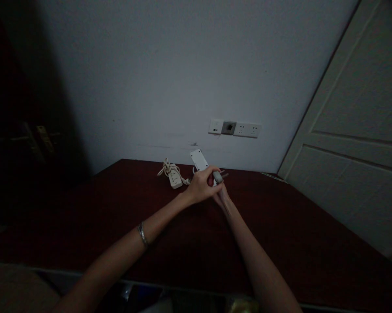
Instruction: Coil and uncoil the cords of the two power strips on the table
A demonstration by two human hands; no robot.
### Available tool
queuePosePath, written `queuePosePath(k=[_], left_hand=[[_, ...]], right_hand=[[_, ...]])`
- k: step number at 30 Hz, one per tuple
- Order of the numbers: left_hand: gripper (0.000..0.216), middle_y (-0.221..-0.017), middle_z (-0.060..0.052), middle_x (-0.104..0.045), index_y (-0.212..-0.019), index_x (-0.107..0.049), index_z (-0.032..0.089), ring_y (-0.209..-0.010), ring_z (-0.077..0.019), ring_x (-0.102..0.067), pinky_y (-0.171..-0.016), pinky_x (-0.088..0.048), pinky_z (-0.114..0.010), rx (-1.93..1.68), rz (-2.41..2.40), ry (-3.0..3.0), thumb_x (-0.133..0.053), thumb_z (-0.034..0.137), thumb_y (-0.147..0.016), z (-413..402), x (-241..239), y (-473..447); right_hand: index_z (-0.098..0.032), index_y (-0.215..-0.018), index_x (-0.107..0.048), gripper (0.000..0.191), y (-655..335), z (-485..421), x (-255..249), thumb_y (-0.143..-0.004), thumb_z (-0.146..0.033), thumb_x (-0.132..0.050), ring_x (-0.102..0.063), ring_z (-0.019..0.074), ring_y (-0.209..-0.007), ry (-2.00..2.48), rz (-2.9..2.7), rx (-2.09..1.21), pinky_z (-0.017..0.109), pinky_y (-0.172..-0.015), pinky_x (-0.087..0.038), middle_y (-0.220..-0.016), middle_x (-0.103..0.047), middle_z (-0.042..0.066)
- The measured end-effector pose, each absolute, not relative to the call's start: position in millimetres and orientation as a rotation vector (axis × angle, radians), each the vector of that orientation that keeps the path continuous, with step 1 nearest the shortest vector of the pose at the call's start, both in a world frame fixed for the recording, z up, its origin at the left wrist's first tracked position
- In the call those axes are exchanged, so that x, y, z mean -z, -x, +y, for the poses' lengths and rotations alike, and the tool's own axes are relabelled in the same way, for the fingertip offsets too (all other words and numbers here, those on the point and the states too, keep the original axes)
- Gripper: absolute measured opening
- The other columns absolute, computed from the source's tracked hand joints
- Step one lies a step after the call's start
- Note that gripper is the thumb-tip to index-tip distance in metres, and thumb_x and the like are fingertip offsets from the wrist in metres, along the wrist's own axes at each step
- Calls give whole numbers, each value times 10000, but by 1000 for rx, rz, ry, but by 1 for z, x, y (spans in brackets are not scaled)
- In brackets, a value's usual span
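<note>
My left hand (202, 186) is closed around a grey plug (218, 177), whose prongs point to the right. A small dark red patch shows between the fingers beside it; I cannot make out what it is. My right hand (221, 194) is pressed up close below the plug, its fingers mostly hidden. Just behind my left hand, a white power strip (199, 159) lies at an angle with its plain face showing. To the left, another white power strip (175, 177) with sockets lies on the table, its cord (166, 167) bundled at the far end.
The dark red table (143, 217) runs back to a pale wall (156, 78). A row of wall sockets (247, 130) sits above its far edge. A white panelled door (355, 143) stands at the right. Dim objects show below the table's front edge.
</note>
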State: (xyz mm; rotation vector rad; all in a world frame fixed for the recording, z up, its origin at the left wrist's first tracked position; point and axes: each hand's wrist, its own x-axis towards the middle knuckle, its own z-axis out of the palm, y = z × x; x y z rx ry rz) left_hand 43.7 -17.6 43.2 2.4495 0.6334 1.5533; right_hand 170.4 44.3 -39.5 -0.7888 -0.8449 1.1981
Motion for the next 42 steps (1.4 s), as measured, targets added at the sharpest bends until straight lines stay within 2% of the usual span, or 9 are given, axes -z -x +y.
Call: queuePosePath(k=[3, 10, 17, 20, 24, 27, 31, 36, 42], left_hand=[[266, -565, 65, -439, -905, -569, 132, -519, -77, -412, -536, -336, -208, -1483, 671, -2504, -635, 310, -718, 2, -77, -32], [283, -610, 31, -461, -717, -549, 130, -566, -85, -401, -539, -302, -225, -850, 424, -2778, -629, 400, -741, 14, -111, -29], [239, -746, -19, -572, -750, -573, 145, -701, -117, -516, -648, -389, -252, -758, 262, -2316, -621, 377, -722, 4, -108, -37], [311, -697, -25, -588, -772, -556, 160, -611, -111, -537, -586, -394, -257, -772, 292, -1994, -591, 465, -729, 7, -99, -33], [473, -459, 30, -444, -625, -481, 181, -382, -54, -333, -430, -269, -240, -922, 358, -1735, -498, 637, -748, 11, -81, -28], [559, -359, 61, -282, -516, -415, 187, -345, -43, -208, -394, -207, -234, -953, 392, -1626, -415, 681, -778, 9, -65, -26], [579, -343, 72, -247, -487, -372, 183, -333, -37, -179, -385, -151, -226, -885, 428, -1559, -398, 674, -792, -1, -43, -26], [537, -390, 72, -344, -565, -419, 164, -367, -39, -249, -406, -172, -217, -891, 456, -1697, -457, 664, -758, -20, -24, -30], [411, -572, 56, -478, -811, -542, 137, -454, -46, -407, -444, -307, -194, -655, 469, -1808, -652, 513, -684, -36, -14, -23]], right_hand=[[-154, -743, -596, 281, -167, 42, 35, -701, -430, -632, -499, 106, -407, 838, -882, -1259, 205, -348, -384, -533, -581, -19], [-113, -635, -607, 276, -151, 31, 32, -637, -378, -685, -455, 117, -319, 889, -941, -1380, 207, -259, -301, -451, -561, 15], [-148, -766, -593, 211, -157, 31, 30, -722, -354, -586, -538, 120, -437, 765, -782, -1485, 193, -336, -400, -570, -619, 14], [-155, -777, -582, 198, -162, 34, 27, -760, -349, -546, -543, 121, -439, 704, -724, -1513, 186, -323, -384, -586, -625, 18], [-157, -800, -584, 192, -166, 36, 23, -790, -340, -527, -555, 121, -453, 630, -668, -1517, 178, -320, -372, -603, -632, 23], [-162, -831, -586, 196, -172, 36, 20, -816, -331, -489, -573, 124, -476, 594, -625, -1500, 182, -342, -396, -625, -644, 24], [-173, -819, -586, 191, -180, 38, 15, -821, -328, -475, -573, 119, -475, 550, -602, -1441, 188, -357, -413, -634, -649, 15], [-174, -755, -587, 195, -175, 37, 10, -809, -336, -493, -581, 125, -489, 515, -611, -1373, 217, -417, -465, -611, -641, 6], [-162, -801, -598, 255, -168, 32, 11, -803, -397, -498, -547, 123, -445, 511, -712, -1444, 190, -320, -376, -601, -628, 28]])
